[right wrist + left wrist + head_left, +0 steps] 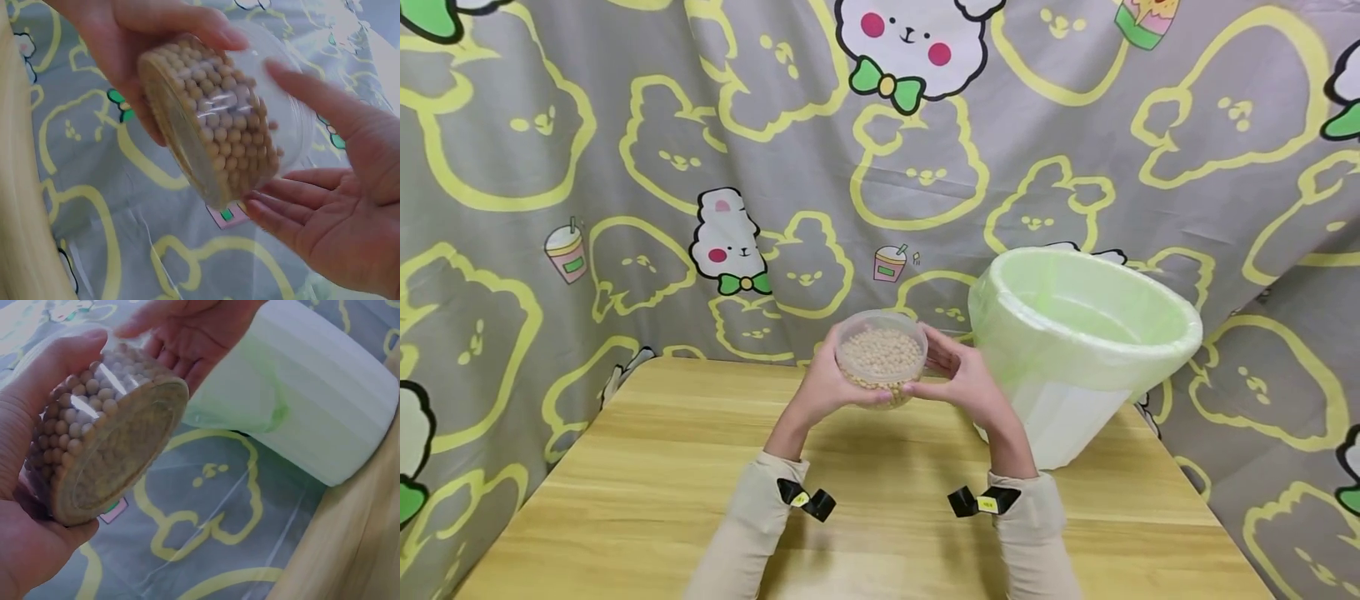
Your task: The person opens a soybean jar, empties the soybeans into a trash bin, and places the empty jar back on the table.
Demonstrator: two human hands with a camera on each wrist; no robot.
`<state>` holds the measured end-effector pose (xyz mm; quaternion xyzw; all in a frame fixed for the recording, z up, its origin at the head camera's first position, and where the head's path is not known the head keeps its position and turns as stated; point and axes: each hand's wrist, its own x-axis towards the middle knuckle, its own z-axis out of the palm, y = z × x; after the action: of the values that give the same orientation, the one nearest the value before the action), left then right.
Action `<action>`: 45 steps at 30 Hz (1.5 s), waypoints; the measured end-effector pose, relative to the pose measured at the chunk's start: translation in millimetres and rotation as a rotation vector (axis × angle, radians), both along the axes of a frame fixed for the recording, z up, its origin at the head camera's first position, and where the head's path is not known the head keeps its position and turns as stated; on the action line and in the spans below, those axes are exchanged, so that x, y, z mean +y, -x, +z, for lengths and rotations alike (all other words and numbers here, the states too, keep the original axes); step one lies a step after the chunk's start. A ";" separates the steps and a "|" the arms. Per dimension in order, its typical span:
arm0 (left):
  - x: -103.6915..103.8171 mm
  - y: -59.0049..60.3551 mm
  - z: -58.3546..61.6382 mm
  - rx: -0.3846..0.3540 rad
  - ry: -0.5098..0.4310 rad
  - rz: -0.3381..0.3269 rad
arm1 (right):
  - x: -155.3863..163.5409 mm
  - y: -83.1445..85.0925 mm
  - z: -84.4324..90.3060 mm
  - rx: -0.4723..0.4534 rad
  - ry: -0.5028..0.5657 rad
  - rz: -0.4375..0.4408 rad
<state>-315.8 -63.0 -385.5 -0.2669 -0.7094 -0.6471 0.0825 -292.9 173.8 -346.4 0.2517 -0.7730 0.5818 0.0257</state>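
Note:
A round see-through plastic tub filled with small beige balls is held up above the table. Around its left side my left hand grips it, thumb along the front. My right hand is at the tub's right side, fingers fairly straight and thumb apart from them. In the right wrist view the tub is tilted, and the right fingertips lie at its edge; whether they press on it I cannot tell. The left wrist view shows the tub's flat base and the packed balls through its wall.
Right of the hands a white bin stands on the wooden table, its rim covered by a pale green liner bag. A grey curtain with cartoon animals hangs behind and along the sides.

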 end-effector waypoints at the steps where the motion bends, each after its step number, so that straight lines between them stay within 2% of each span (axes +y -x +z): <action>1: -0.8 0.2 0.3 0.014 0.010 0.014 | -3.1 -0.6 0.0 0.011 -0.004 -0.001; 7: -0.3 -1.0 0.2 0.011 0.121 0.069 | -19.8 -2.6 -3.2 0.049 -0.039 -0.087; 11: -0.9 -1.7 2.0 -0.001 0.143 0.044 | -24.5 -4.1 -4.2 0.054 -0.044 -0.155; 15: -4.7 -0.5 4.0 0.009 0.156 -0.001 | -25.4 -3.7 -4.8 0.073 -0.057 -0.159; 20: -11.9 3.0 3.9 0.011 0.168 -0.078 | -21.7 -0.5 -6.3 0.102 -0.088 -0.105; 26: -23.9 8.0 -1.1 0.004 0.173 -0.280 | -13.4 3.6 -7.7 0.083 -0.115 0.071; 28: -26.2 9.5 -2.3 -0.001 0.164 -0.312 | -12.0 4.5 -7.6 0.070 -0.111 0.109; 30: -25.9 10.2 -2.4 0.007 0.159 -0.281 | -12.5 4.4 -7.0 0.059 -0.117 0.096; 35: -18.2 5.2 2.6 0.040 0.227 -0.027 | -22.2 2.5 -7.4 0.036 -0.165 -0.070; 37: -16.9 3.5 3.0 0.048 0.252 0.004 | -24.9 2.0 -8.9 0.042 -0.179 -0.103; 39: -18.1 4.2 1.9 0.057 0.252 -0.043 | -24.0 2.6 -10.2 0.072 -0.195 -0.095; 43: -24.8 6.7 -1.1 0.039 0.229 -0.213 | -17.5 2.3 -8.9 0.132 -0.212 0.030; 45: -26.7 7.6 -1.7 0.027 0.218 -0.261 | -15.7 2.0 -7.9 0.140 -0.214 0.081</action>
<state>-323.4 -89.7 -387.3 -0.3728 -0.7336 -0.5678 -0.0221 -294.9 158.2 -354.3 0.3238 -0.8163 0.4775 0.0291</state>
